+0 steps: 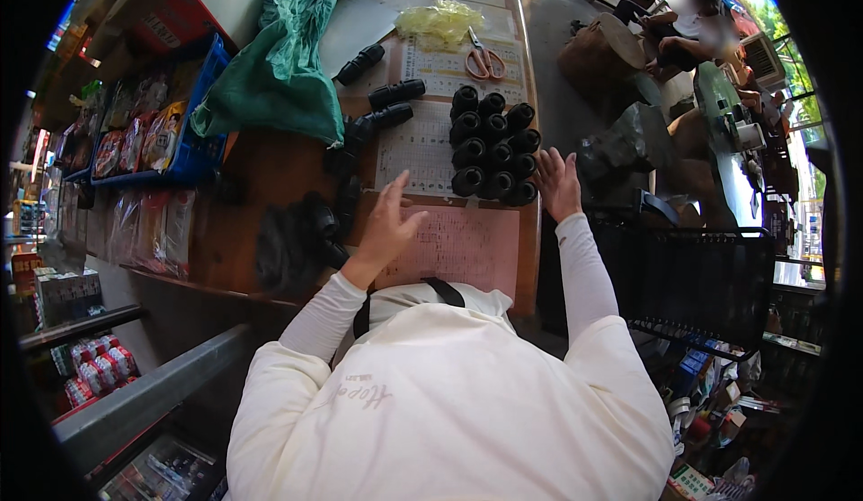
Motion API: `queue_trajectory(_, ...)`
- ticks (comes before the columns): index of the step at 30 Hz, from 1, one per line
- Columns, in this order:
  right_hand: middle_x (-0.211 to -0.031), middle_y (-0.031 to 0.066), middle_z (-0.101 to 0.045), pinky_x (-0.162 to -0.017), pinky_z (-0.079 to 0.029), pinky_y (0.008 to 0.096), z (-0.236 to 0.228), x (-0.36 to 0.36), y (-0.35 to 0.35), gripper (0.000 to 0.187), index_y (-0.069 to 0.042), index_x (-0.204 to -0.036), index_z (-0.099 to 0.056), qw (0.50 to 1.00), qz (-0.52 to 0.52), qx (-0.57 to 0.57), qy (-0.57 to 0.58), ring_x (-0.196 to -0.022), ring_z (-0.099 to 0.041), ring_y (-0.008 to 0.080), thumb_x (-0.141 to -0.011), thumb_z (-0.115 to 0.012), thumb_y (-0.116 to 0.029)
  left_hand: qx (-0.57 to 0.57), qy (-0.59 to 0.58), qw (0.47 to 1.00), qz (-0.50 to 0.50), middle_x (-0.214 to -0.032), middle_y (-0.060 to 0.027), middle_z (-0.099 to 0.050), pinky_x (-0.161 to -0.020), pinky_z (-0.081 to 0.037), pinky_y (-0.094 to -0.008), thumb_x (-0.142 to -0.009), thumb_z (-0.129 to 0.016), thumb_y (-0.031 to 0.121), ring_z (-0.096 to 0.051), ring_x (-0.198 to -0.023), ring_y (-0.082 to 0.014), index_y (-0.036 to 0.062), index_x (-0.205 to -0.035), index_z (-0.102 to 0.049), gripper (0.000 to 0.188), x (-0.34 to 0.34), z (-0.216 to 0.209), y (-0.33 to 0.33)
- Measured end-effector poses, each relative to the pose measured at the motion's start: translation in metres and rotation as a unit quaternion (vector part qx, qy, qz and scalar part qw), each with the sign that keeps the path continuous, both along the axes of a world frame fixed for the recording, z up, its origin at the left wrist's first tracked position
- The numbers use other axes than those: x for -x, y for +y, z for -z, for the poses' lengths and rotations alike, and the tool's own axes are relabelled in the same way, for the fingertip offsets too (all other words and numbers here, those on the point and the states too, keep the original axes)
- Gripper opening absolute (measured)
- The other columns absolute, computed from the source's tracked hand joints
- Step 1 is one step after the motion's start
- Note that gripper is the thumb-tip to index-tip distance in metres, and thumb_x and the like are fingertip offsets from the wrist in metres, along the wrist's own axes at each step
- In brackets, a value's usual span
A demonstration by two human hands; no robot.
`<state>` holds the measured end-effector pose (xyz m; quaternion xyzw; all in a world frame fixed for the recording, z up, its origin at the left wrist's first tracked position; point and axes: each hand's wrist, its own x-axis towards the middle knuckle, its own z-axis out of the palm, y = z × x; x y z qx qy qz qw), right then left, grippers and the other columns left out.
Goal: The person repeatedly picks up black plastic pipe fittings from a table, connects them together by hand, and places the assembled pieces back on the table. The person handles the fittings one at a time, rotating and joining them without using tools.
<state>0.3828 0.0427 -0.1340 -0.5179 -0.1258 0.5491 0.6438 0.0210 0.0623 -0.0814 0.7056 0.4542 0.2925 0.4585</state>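
Several black cylindrical plastic fittings (483,146) stand upright in close rows on the table, near its right edge. Beside the right side of this block is my right hand (559,184), its fingers stretched and at or close to the nearest pieces; contact is hard to make out. My left hand (387,233) hovers above the table left of the block, fingers apart and holding nothing. More black fittings (395,94) lie on their sides in a loose line to the left, running down to a dark bag-like heap (289,240). Below the block lies a pink printed sheet (467,245).
Scissors (485,62) with orange handles and a crumpled yellowish plastic bag (440,24) lie farther back. A green woven sack (292,69) spreads at the left, next to a blue crate (202,132) of packets. A black crate (697,272) stands right of the table. Another person (688,29) sits beyond.
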Motion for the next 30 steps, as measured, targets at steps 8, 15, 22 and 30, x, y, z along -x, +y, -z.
queue_trajectory(8, -0.127, 0.0088, -0.06, -0.101, -0.044, 0.0366, -0.01, 0.021, 0.026, 0.078, -0.008, -0.137, -0.049, 0.991, -0.115, 0.069, 0.009, -0.116, -0.056, 0.0246, -0.092, -0.035, -0.07, 0.01, -0.057, 0.991, -0.121, -0.133, -0.0132, -0.052, -0.084, -0.051, -0.0281, -0.087, -0.066, 0.006, -0.059, -0.105, -0.0194, 0.0083, -0.141, -0.042, 0.059, 0.079, -0.03, -0.037)
queue_trajectory(15, -0.117, 0.0072, -0.065, -0.094, -0.05, 0.0369, -0.021, 0.033, 0.041, 0.071, -0.009, -0.13, -0.055, 0.983, -0.133, 0.119, -0.031, -0.109, -0.061, 0.023, -0.092, -0.039, -0.067, -0.03, -0.055, 0.969, -0.241, -0.13, -0.013, -0.055, -0.081, -0.052, -0.0268, -0.089, -0.064, 0.002, -0.06, -0.101, -0.0175, 0.0056, -0.14, -0.043, 0.054, 0.136, -0.02, -0.05)
queue_trajectory(22, -0.131, 0.0097, -0.058, -0.101, -0.046, 0.0405, -0.011, 0.014, 0.033, 0.078, -0.005, -0.138, -0.046, 0.986, -0.149, 0.08, -0.014, -0.119, -0.056, 0.0254, -0.092, -0.039, -0.068, -0.118, 0.171, 0.942, -0.263, -0.12, -0.013, -0.06, -0.087, -0.049, -0.0348, -0.082, -0.067, 0.004, -0.059, -0.105, -0.0298, 0.0052, -0.122, -0.059, 0.041, 0.166, -0.026, -0.04)
queue_trajectory(30, -0.117, 0.0076, -0.063, -0.09, -0.046, 0.0329, -0.023, 0.005, -0.021, 0.048, -0.007, -0.124, -0.056, 0.976, 0.125, -0.004, -0.177, -0.105, -0.059, 0.0192, -0.102, -0.039, -0.045, -0.26, 0.328, 0.9, -0.122, -0.124, -0.0102, -0.058, -0.102, -0.038, -0.0442, -0.071, -0.068, 0.002, -0.047, -0.122, -0.0304, 0.0146, -0.125, -0.057, 0.056, 0.139, -0.002, -0.029)
